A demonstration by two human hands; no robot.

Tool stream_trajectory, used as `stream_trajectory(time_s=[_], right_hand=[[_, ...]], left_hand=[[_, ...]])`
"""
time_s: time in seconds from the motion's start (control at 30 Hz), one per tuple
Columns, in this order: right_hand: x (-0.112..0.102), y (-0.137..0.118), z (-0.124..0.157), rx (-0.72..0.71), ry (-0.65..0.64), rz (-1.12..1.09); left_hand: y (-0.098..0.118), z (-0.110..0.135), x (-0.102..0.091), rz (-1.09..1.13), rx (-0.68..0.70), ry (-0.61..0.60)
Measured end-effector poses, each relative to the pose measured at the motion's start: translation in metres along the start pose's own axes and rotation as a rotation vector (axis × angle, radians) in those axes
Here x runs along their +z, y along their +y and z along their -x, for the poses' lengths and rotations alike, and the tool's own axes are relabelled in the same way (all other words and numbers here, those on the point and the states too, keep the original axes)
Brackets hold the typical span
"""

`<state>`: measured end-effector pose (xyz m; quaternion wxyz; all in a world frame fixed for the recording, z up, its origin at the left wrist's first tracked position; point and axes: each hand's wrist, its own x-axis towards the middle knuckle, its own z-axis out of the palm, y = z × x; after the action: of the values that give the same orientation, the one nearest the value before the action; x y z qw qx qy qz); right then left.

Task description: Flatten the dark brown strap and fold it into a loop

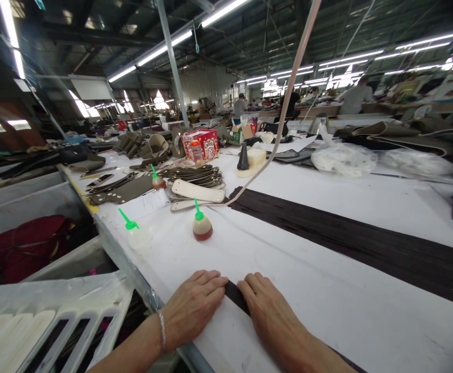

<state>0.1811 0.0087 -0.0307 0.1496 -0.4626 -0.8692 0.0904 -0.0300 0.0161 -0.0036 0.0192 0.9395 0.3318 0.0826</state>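
Note:
My left hand (192, 305) lies palm down on the white table (311, 269), fingers together, fingertips touching the end of a narrow dark strip (234, 294). My right hand (267, 310) presses flat on the same strip from the other side. A bracelet circles my left wrist. Neither hand grips anything. Beyond them stand two small glue bottles with green nozzles: one with reddish fluid (202, 226), one clear (136, 234).
A wide band of dark strips (350, 238) runs across the table to the right. Beige and metal pieces (197, 182), a red box (201, 144), a black cone (243, 158) and plastic bags (342, 157) lie farther back. A hose (288, 98) hangs down. People work at distant tables.

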Motion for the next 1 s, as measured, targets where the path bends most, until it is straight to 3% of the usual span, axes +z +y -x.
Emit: stream_trajectory(time_s=[0.43, 1.0], right_hand=[[-0.006, 0.006, 0.013, -0.125, 0.057, 0.043], [-0.008, 0.014, 0.029, -0.210, 0.086, 0.206]], left_hand=[[0.006, -0.011, -0.001, 0.055, -0.040, 0.034], [0.011, -0.011, 0.001, 0.001, -0.078, -0.050]])
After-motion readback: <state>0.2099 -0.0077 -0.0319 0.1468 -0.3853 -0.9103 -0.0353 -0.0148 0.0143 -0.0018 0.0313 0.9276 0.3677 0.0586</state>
